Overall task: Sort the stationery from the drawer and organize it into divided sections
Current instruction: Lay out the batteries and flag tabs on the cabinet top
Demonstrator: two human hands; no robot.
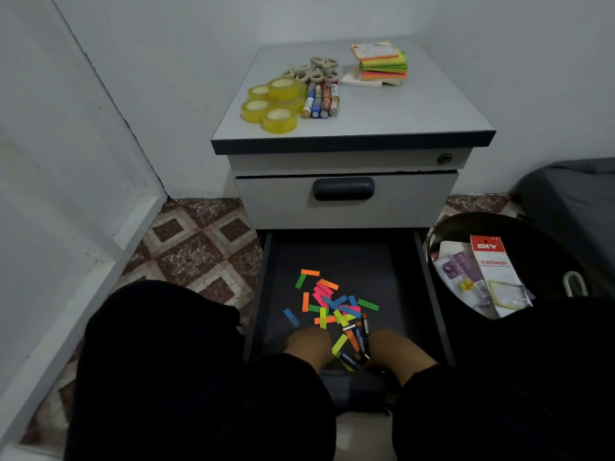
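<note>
The bottom drawer (429,294) of a grey cabinet is pulled out. Several coloured sticky strips (327,302) lie scattered on its dark floor, with a few batteries (357,331) near the front. My left hand (307,344) and my right hand (394,349) both reach into the drawer's front, either side of the batteries. Their fingers are hidden from the camera, so I cannot tell whether they hold anything. On the cabinet top (416,108) sit yellow tape rolls (274,104), small masking tape rolls (314,69), a row of batteries (321,101) and stacked sticky-note pads (381,63).
A black bin bag (539,257) at the right holds packaging, including a red DIY stationery packet (492,261). The middle drawer (344,199) is closed. White walls stand left and behind; patterned floor tiles (199,244) lie left of the drawer.
</note>
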